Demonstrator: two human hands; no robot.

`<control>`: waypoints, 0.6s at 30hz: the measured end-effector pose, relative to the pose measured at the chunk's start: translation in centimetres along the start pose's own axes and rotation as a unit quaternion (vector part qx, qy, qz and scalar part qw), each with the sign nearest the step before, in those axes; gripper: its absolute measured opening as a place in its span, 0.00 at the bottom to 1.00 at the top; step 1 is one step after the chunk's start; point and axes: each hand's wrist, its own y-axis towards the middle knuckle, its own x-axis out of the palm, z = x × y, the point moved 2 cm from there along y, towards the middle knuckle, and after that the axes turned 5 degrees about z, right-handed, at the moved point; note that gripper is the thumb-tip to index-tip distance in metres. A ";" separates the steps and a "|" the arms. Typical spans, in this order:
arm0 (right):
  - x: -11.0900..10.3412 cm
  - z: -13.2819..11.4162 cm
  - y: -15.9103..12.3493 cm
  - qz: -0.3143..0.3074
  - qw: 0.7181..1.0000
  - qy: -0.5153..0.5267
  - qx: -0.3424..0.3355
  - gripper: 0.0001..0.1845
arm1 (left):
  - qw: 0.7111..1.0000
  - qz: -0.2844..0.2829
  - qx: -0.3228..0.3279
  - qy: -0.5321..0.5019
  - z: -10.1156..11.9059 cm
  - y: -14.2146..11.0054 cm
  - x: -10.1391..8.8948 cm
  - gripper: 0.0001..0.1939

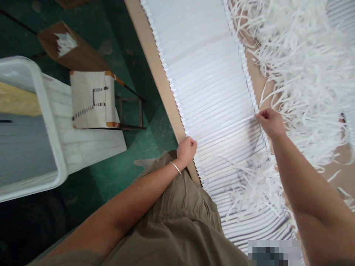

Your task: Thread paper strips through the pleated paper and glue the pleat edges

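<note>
A long row of overlapping white sheets [205,74], with notched edges down both sides, lies along the table. A thin white strip [235,123] runs taut across the row between my two hands. My left hand [187,150], with a bracelet at the wrist, is closed in a pinch on the strip's end at the row's left edge. At the right edge, my right hand [271,122] pinches the other end between thumb and fingers. A smaller heap of loose white strips [257,188] lies over the nearer sheets.
A big pile of loose white strips [313,74] covers the table's right side. The tan table edge [155,70] runs along my left. On the green floor stand a woven-seat stool [91,99], a cardboard box [80,55] and a large white plastic bin [61,159].
</note>
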 end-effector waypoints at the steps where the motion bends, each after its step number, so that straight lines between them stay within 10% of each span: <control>1: 0.1 -0.1 0.0 0.011 1.000 0.002 0.003 0.12 | 1.000 0.000 0.001 0.005 0.1 0.0 0.0 0.10; 18: 1.4 -0.7 0.1 0.048 0.998 -0.045 -0.022 0.08 | 0.999 0.017 0.010 0.046 0.5 0.2 -0.4 0.10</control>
